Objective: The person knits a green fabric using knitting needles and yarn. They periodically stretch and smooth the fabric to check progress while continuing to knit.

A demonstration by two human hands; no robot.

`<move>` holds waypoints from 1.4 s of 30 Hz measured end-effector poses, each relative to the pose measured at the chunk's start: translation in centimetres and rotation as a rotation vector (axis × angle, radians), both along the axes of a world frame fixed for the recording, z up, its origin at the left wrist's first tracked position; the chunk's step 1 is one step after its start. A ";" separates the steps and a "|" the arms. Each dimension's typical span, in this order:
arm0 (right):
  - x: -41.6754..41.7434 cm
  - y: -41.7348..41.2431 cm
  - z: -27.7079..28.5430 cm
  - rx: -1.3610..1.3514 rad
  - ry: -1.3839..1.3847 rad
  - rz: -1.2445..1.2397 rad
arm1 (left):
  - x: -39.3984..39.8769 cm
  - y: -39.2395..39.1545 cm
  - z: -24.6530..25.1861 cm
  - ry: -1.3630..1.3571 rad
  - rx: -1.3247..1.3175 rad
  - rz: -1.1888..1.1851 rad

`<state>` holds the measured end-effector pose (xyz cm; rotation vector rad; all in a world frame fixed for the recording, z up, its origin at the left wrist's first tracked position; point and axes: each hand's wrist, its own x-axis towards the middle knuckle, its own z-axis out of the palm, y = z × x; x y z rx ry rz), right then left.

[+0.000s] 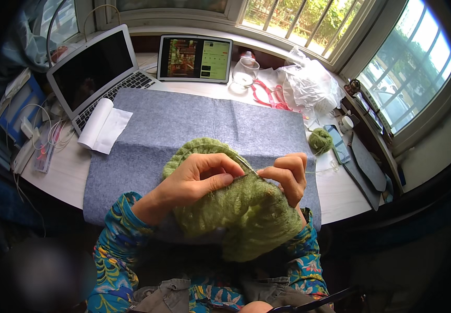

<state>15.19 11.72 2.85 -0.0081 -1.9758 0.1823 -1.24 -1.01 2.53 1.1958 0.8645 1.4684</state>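
A green knitted piece hangs between my hands over the desk's front edge, its folds drooping toward my lap. My left hand pinches its upper edge with thumb and forefinger. Close beside it, my right hand grips the work near the tip of a metal knitting needle. The needles meet between my fingertips, and the stitches there are too small to make out. Behind my left hand, the ribbed edge of the knitting curves round on the felt mat. To the right sits a ball of green yarn, with a thin strand trailing near it.
A grey felt mat covers the desk's middle. A laptop, a paper roll and cables stand left. At the back are a tablet, a glass and plastic bags. A phone lies right.
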 end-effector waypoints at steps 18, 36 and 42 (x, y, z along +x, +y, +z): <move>0.0 0.2 0.1 -0.059 0.027 0.042 | -0.1 0.3 -0.9 0.032 0.107 0.247; -1.1 0.7 1.3 -0.129 -0.384 0.243 | 1.8 0.7 -2.1 0.254 0.085 0.145; 0.4 0.1 1.5 -0.016 -0.174 -0.011 | 1.1 0.5 -1.3 -0.059 -0.055 0.161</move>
